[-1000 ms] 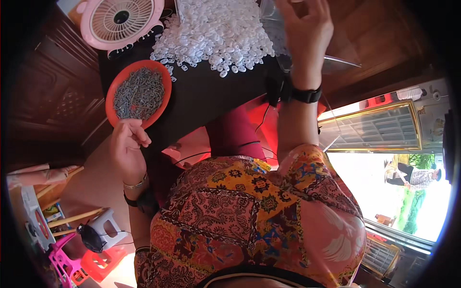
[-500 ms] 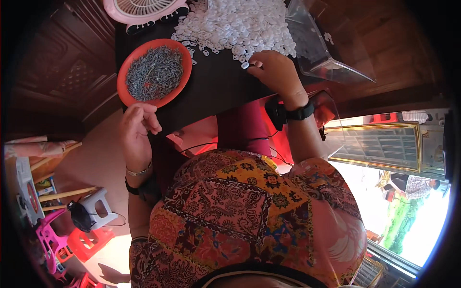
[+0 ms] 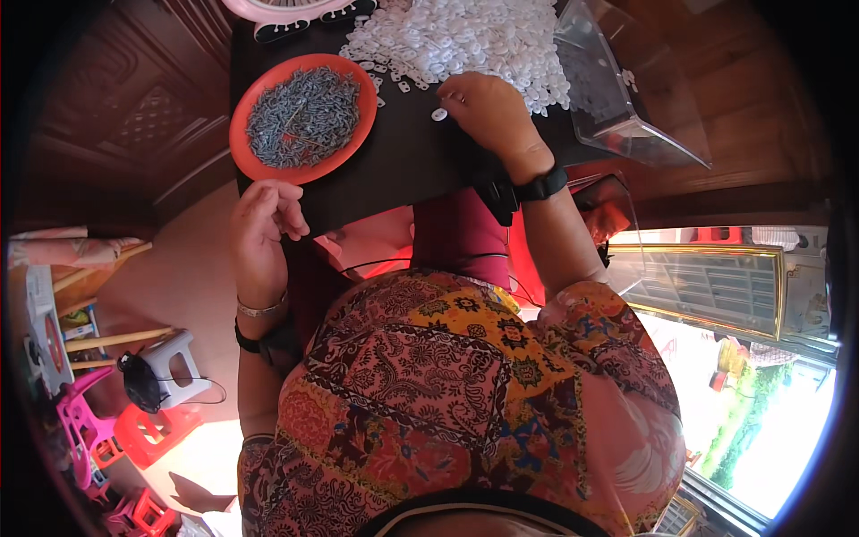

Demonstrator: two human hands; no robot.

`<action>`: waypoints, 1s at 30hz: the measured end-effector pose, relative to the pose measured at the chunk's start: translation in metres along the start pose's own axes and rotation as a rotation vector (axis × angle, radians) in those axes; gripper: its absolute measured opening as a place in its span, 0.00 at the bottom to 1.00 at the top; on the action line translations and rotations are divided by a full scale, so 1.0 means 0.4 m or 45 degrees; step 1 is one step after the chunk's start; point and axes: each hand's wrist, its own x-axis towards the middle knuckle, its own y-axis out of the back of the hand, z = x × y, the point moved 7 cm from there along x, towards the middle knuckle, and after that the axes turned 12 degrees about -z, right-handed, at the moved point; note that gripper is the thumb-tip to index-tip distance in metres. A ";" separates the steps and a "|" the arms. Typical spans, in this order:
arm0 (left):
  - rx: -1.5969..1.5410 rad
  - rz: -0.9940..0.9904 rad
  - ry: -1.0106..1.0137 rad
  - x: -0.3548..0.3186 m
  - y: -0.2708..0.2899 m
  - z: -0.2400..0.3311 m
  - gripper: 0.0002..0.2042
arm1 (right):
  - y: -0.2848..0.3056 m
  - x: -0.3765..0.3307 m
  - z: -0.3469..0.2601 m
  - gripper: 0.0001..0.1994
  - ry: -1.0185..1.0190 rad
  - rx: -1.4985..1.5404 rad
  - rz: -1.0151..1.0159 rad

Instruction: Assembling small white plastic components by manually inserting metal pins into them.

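Observation:
My right hand [image 3: 488, 112] is bent over the dark table [image 3: 403, 166], its fingers curled in toward the thumb. A small white oval plastic piece [image 3: 438, 115] shows right at these fingertips. Behind the hand spreads a big heap of similar white pieces [image 3: 461, 40], some with holes. On the left stands an orange-red plate [image 3: 240, 143] full of small grey screws [image 3: 304, 116]. My left hand [image 3: 267, 215] hovers by the plate's near rim, palm turned inward, fingers loosely bent and apart. Nothing shows in it.
A clear plastic bin [image 3: 644, 134] lies on its side right of the heap. The base of a pink fan [image 3: 286, 13] is at the back left. Below left are a grey stool [image 3: 179, 367] and a red stool [image 3: 157, 434]. A dark wooden panel [image 3: 143, 98] borders the left side.
My right hand has moved left, away from the heap, and the white oval piece has come along with it. My left hand stays beside the plate. The view has shifted slightly.

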 end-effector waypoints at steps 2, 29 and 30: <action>-0.057 -0.002 -0.002 -0.005 0.010 -0.006 0.15 | 0.029 0.015 -0.005 0.08 -0.016 -0.074 0.044; -0.110 -0.026 0.143 0.000 0.006 -0.033 0.15 | 0.002 0.101 0.008 0.09 -0.006 0.412 -0.139; -0.057 -0.056 0.117 0.010 -0.003 -0.026 0.15 | 0.001 0.090 0.000 0.09 0.034 0.781 -0.199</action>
